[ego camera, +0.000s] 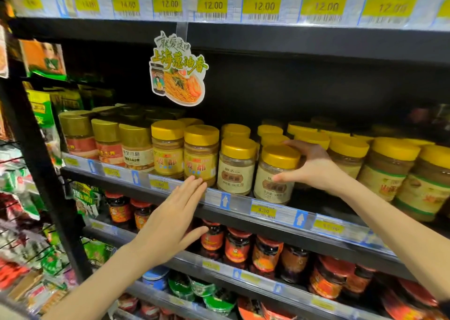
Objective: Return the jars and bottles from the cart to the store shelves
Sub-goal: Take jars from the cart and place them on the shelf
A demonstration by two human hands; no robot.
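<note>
A jar with a yellow lid and a pale beige label (276, 173) stands at the front edge of the middle shelf (243, 204). My right hand (314, 167) wraps its right side, thumb on the label and fingers behind the lid. A matching jar (236, 166) stands just to its left. My left hand (170, 218) hovers flat and empty in front of the shelf edge, its fingertips close to a yellow-labelled jar (201, 155).
More yellow-lidded jars fill the shelf to the right (387, 168) and gold-lidded ones to the left (107, 142). Dark red-labelled sauce jars (237, 245) line the shelf below. A paper promo sign (176, 70) hangs from the upper shelf. Packets hang on a rack at left (22, 198).
</note>
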